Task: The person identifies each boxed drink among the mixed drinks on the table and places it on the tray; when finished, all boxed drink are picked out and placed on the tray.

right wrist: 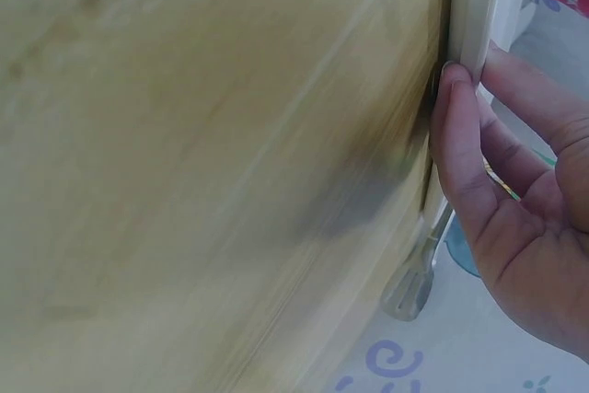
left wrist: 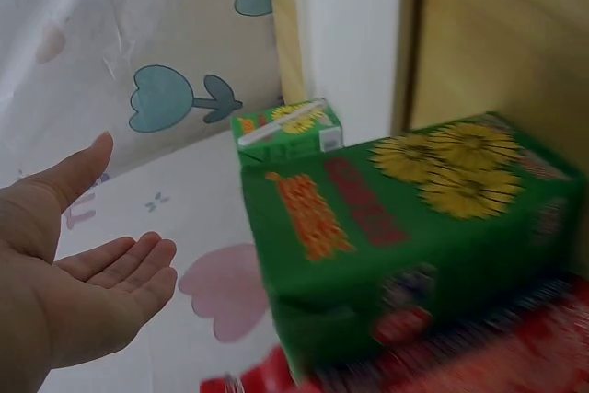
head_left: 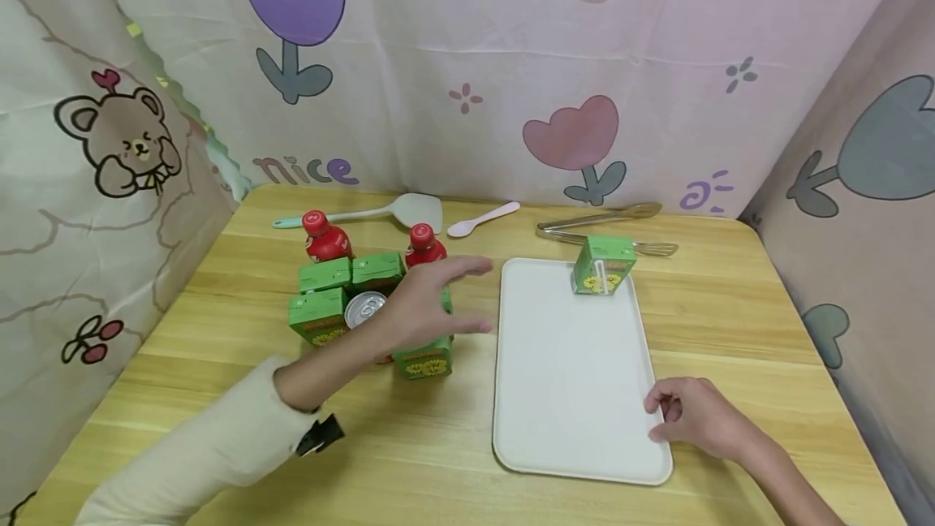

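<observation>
While the left hand (head_left: 422,308) hangs over clustered green cartons (head_left: 317,309), grip spread and empty, the right hand (head_left: 697,415) pinches the right rim of the white tray (head_left: 570,376), where a careless tug could topple the lone carton (head_left: 604,265) standing at its far right corner.

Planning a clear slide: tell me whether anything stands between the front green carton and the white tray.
Nothing visible does; only bare tabletop separates the front green carton from the white tray.
</observation>
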The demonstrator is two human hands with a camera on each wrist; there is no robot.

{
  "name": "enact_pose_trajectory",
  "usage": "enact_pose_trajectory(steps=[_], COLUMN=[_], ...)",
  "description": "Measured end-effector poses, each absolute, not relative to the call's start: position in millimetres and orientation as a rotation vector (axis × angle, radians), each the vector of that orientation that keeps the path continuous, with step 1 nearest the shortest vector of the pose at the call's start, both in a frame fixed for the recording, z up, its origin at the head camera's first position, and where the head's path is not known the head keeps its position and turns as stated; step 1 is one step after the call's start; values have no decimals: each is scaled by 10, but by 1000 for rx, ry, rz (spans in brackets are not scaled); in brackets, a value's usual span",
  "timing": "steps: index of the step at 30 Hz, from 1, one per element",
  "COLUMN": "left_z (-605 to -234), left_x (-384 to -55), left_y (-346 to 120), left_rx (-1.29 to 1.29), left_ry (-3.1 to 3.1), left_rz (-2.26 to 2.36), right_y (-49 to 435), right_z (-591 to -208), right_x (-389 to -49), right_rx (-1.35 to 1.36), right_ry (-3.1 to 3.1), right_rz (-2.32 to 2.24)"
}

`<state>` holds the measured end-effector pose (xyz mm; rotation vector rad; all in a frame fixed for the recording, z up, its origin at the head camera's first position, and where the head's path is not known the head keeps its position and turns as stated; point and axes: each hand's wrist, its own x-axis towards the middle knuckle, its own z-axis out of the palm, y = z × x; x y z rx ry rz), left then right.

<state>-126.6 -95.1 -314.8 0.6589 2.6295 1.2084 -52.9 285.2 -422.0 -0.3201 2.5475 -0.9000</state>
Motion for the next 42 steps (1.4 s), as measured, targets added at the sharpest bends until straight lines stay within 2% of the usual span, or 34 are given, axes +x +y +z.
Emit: enact_pose_trajectory(steps=[15, 42], left_z=[-3368, -3706], left_x=[-954, -772], left_y=[-1466, -1444], left_rx=[560, 543], left_ry=[2790, 2955], left_rz=[1113, 1100], right_y=[2854, 2866], right_z=[-4214, -4227], right_x=[-532, -543], right_rx=[-307, -300], right_ry=[2537, 2529], right_rz=[-907, -902])
